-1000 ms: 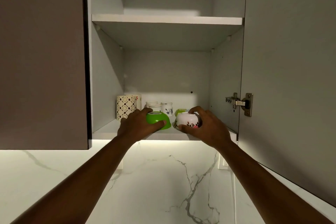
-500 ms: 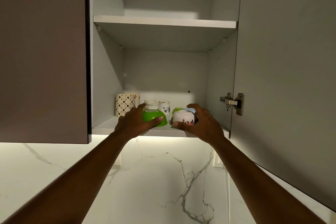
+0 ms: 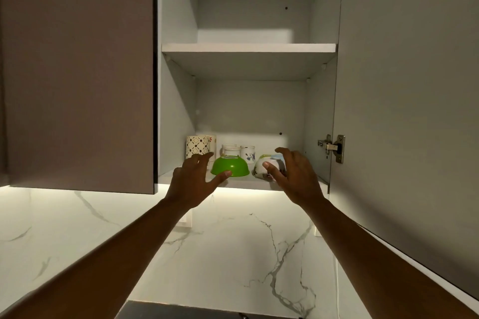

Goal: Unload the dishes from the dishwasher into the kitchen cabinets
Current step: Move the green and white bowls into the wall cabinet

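Green bowl [image 3: 230, 167] sits upside down at the front of the lower cabinet shelf [image 3: 241, 184], floral bowl [image 3: 261, 169] just beside it, and both hands hover with fingers spread, left hand [image 3: 193, 181] off the green one, right hand [image 3: 295, 176] perhaps brushing the floral.

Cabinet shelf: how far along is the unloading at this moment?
Done: a green bowl and a floral bowl sit upside down on the lower shelf, with cups behind. In hand: nothing; left hand and right hand are open. Left: unclear, the dishwasher is out of view.
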The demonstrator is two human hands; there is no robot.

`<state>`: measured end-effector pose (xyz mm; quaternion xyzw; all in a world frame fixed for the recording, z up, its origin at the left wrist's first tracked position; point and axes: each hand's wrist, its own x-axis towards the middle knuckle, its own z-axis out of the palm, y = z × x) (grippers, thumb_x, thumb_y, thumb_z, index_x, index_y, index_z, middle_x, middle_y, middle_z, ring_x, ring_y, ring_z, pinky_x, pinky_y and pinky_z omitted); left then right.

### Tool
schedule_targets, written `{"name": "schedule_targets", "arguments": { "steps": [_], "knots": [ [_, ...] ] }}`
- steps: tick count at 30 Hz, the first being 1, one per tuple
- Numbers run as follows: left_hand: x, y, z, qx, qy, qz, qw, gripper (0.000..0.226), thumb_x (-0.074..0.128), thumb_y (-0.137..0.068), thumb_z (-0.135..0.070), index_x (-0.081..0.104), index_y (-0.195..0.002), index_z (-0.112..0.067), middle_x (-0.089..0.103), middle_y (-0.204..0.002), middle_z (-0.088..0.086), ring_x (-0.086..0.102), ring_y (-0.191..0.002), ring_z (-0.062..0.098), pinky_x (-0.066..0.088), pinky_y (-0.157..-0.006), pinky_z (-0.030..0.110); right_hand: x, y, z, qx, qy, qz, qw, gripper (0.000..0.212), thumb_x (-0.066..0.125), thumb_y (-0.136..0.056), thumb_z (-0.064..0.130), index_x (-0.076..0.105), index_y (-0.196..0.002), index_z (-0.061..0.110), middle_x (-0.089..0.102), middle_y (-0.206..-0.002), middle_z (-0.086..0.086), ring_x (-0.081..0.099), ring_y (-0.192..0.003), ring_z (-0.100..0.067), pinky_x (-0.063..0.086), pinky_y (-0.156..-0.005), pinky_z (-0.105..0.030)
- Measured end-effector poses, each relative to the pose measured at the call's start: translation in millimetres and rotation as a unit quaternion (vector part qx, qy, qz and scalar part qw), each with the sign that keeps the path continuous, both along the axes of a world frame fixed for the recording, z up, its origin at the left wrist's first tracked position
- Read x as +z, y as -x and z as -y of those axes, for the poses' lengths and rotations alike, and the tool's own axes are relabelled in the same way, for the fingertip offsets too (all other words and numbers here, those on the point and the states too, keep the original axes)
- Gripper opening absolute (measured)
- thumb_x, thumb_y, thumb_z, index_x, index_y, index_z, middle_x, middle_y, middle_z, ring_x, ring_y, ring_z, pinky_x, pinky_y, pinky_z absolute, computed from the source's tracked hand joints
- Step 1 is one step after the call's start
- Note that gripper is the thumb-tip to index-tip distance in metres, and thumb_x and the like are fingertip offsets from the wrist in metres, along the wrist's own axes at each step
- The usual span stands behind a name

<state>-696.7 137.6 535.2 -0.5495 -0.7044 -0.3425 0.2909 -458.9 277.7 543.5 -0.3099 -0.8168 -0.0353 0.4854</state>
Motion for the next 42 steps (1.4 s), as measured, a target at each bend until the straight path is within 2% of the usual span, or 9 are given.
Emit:
{"name": "schedule_targets", "arguments": {
  "steps": [3, 9, 13, 19, 25, 27, 30, 36, 42],
  "knots": [
    [-5, 4, 14, 0.019, -0.018, -0.042, 0.999, 0.094, 0.023, -0.079, -0.087, 0.042, -0.143, -0.021, 0.05, -0.143, 0.007, 0.045, -0.132, 0.024, 0.045, -0.098, 0.048, -8, 2, 9, -0.033, -0.062, -0.023, 0.997, 0.065, 0.037, -0.09, 0.07, 0.049, -0.133, 0.023, 0.059, -0.121, -0.007, 0.054, -0.112, -0.025, 0.046, -0.095, -0.046],
    [-15, -1, 54, 0.032, 0.009, -0.059, 0.998, 0.094, 0.02, -0.08, -0.086, 0.025, -0.152, -0.026, 0.023, -0.161, 0.009, 0.012, -0.151, 0.025, 0.021, -0.116, 0.058, -21, -12, 46, -0.091, -0.132, -0.006, 0.987, 0.053, 0.046, -0.092, 0.061, 0.051, -0.13, 0.024, 0.055, -0.123, -0.005, 0.05, -0.118, -0.025, 0.039, -0.101, -0.047],
    [-8, -2, 87, 0.053, 0.008, -0.121, 0.991, 0.093, 0.018, -0.083, -0.085, 0.031, -0.15, -0.022, 0.029, -0.158, 0.012, 0.019, -0.15, 0.028, 0.025, -0.112, 0.061, -9, -25, 81, -0.113, -0.149, 0.007, 0.982, 0.051, 0.045, -0.091, 0.059, 0.05, -0.129, 0.025, 0.055, -0.122, -0.003, 0.05, -0.116, -0.023, 0.042, -0.094, -0.043],
    [-7, 2, 145, 0.045, 0.0, -0.114, 0.992, 0.095, 0.018, -0.082, -0.086, 0.029, -0.151, -0.022, 0.025, -0.16, 0.012, 0.014, -0.151, 0.029, 0.021, -0.112, 0.061, -17, -30, 138, -0.136, -0.128, -0.011, 0.982, 0.053, 0.04, -0.094, 0.062, 0.048, -0.13, 0.024, 0.055, -0.122, -0.003, 0.05, -0.117, -0.023, 0.043, -0.094, -0.044],
    [-40, 12, 199, 0.034, 0.027, -0.12, 0.992, 0.104, 0.017, -0.077, -0.091, 0.027, -0.153, -0.022, 0.023, -0.161, 0.013, 0.015, -0.151, 0.03, 0.021, -0.112, 0.066, -71, -35, 219, -0.17, -0.047, -0.01, 0.984, 0.068, 0.038, -0.095, 0.064, 0.035, -0.149, 0.023, 0.041, -0.15, -0.012, 0.035, -0.142, -0.031, 0.036, -0.112, -0.053],
    [-52, 10, 212, 0.021, 0.034, -0.117, 0.992, 0.107, 0.017, -0.075, -0.092, 0.028, -0.153, -0.021, 0.024, -0.161, 0.014, 0.014, -0.151, 0.031, 0.02, -0.111, 0.068, -85, -46, 246, -0.189, -0.058, 0.019, 0.98, 0.07, 0.037, -0.094, 0.065, 0.035, -0.149, 0.022, 0.039, -0.152, -0.014, 0.033, -0.144, -0.032, 0.033, -0.113, -0.056],
    [-59, -1, 230, 0.005, 0.029, -0.097, 0.995, 0.107, 0.021, -0.074, -0.093, 0.028, -0.153, -0.02, 0.023, -0.161, 0.014, 0.014, -0.151, 0.032, 0.02, -0.111, 0.068, -72, -67, 277, -0.214, -0.068, 0.017, 0.974, 0.069, 0.036, -0.094, 0.066, 0.038, -0.147, 0.021, 0.042, -0.15, -0.013, 0.035, -0.142, -0.031, 0.033, -0.112, -0.057],
    [-50, -32, 257, -0.01, 0.01, -0.088, 0.996, 0.106, 0.021, -0.074, -0.092, 0.028, -0.153, -0.021, 0.023, -0.161, 0.015, 0.015, -0.15, 0.033, 0.018, -0.111, 0.069, -18, -101, 320, -0.205, -0.08, -0.09, 0.971, 0.061, 0.043, -0.094, 0.063, 0.042, -0.142, 0.026, 0.051, -0.14, -0.004, 0.045, -0.131, -0.022, 0.039, -0.106, -0.05],
    [-38, -60, 282, -0.011, -0.002, -0.086, 0.996, 0.106, 0.015, -0.074, -0.092, 0.028, -0.153, -0.023, 0.023, -0.161, 0.013, 0.015, -0.15, 0.032, 0.017, -0.111, 0.069, -3, -142, 355, -0.202, -0.12, -0.093, 0.967, 0.053, 0.058, -0.091, 0.046, 0.046, -0.137, 0.024, 0.054, -0.135, -0.005, 0.049, -0.127, -0.023, 0.04, -0.104, -0.048]
  ]
}}
